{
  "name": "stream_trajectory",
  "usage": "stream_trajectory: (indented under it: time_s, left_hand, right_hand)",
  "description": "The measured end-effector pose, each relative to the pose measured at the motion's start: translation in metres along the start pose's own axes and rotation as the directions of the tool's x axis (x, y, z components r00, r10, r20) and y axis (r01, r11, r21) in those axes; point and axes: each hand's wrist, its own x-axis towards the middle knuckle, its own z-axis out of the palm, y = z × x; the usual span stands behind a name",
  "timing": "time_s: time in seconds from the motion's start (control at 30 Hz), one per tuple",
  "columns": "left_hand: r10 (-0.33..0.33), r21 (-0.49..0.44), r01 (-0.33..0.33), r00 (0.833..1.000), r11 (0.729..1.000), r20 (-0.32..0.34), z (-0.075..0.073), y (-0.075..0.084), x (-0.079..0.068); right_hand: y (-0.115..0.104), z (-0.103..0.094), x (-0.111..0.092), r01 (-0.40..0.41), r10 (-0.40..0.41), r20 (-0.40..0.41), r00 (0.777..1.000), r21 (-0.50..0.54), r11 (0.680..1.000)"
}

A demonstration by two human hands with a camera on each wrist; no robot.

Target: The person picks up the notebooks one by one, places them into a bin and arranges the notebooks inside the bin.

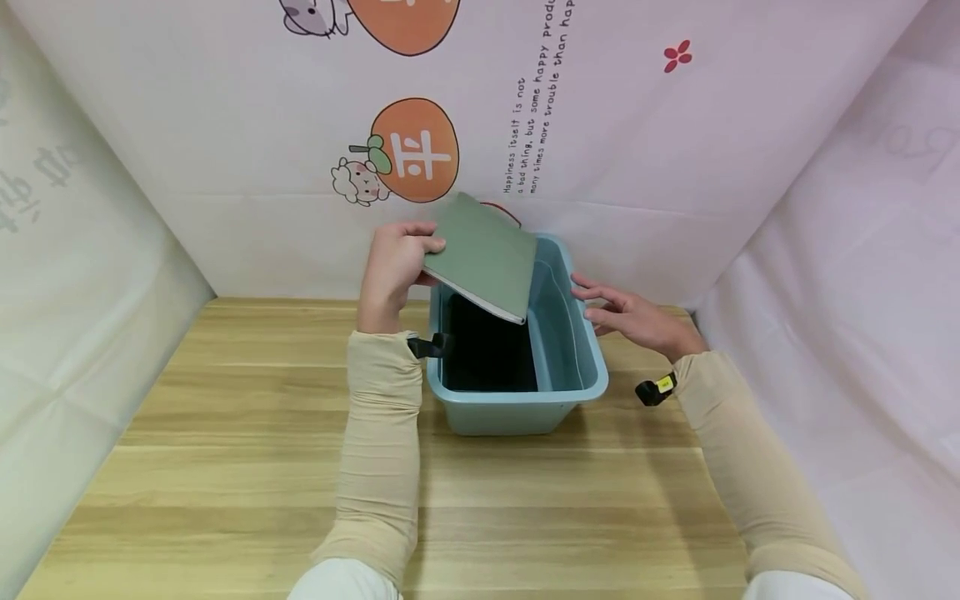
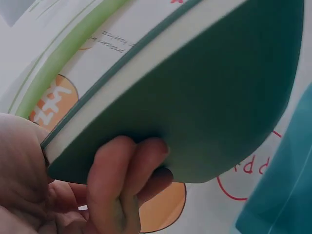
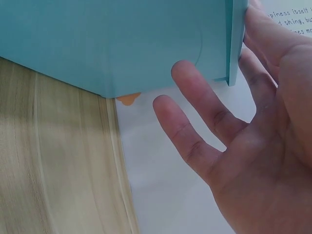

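Note:
A green notebook (image 1: 486, 254) is held tilted over the blue plastic bin (image 1: 517, 398) by my left hand (image 1: 395, 268). The thumb lies on its upper cover, and in the left wrist view curled fingers (image 2: 113, 170) press its underside. Pale page edges show between the covers of the notebook (image 2: 219, 102). My right hand (image 1: 630, 317) is at the bin's right rim, fingers spread and fairly straight. From the right wrist view, two fingers (image 3: 187, 131) of it extend beside the bin's outer wall (image 3: 146, 44). Something black (image 1: 491, 350) lies inside the bin, partly hidden under the notebook.
The bin stands on a wooden table (image 1: 247, 467) near its back edge. A white printed cloth (image 1: 600, 125) with orange fruit drawings rises behind it, and pale cloth (image 1: 847, 333) hangs on both sides. Black wrist cameras (image 1: 654, 390) are strapped to the sleeves.

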Motion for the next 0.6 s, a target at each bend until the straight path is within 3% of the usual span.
stream_trajectory:
  time_s: [0.37,0.6]
  left_hand:
    - [-0.053,0.063,0.047,0.993,0.997,0.106,0.015,-0.006,0.004]
    - [-0.085,0.063,0.079,0.991,0.995,0.1,0.024,-0.004,0.01]
  right_hand:
    - [0.003,0.0,-0.003,0.004,-0.004,-0.004,1.0,0.028,1.0]
    - [0.005,0.0,0.001,0.004,-0.004,-0.001,1.0,0.038,0.999]
